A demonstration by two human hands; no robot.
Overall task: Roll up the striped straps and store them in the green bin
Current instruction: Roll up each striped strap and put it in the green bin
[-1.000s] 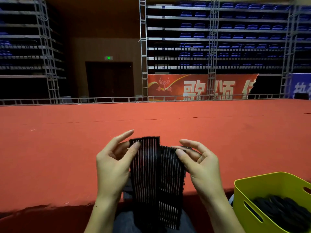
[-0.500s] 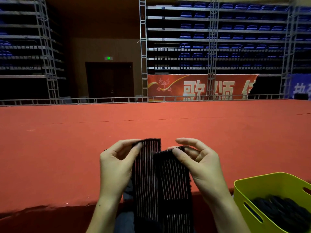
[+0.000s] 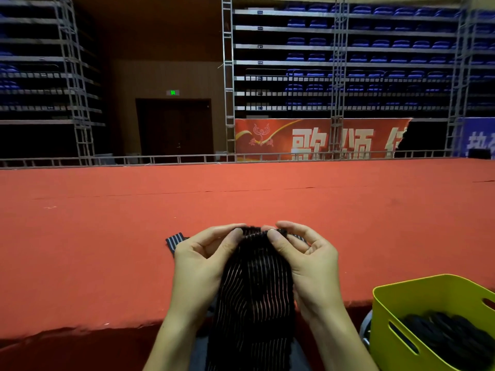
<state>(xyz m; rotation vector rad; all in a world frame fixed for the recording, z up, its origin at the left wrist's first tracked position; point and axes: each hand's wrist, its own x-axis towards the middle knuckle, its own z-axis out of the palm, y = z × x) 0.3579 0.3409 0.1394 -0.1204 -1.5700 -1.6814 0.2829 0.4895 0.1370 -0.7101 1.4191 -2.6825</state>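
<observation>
A black strap with thin pale stripes (image 3: 254, 295) hangs down in front of me toward my lap. My left hand (image 3: 201, 263) pinches its top edge on the left with thumb and fingertips. My right hand (image 3: 308, 261) pinches the same top edge on the right, where the fabric is folded over. One striped end (image 3: 174, 241) sticks out to the left behind my left hand, over the red surface. The green bin (image 3: 417, 298) stands at the lower right, apart from both hands, with several dark rolled straps (image 3: 450, 336) inside.
A wide red carpeted stage (image 3: 241, 204) stretches ahead, its front edge close to my lap. Metal truss railings, a red banner and tiers of blue seats stand far behind.
Both hands have come closer together at the strap's top edge and have folded it over. The two flat side-by-side layers are now bunched into one, and a striped end shows at the left.
</observation>
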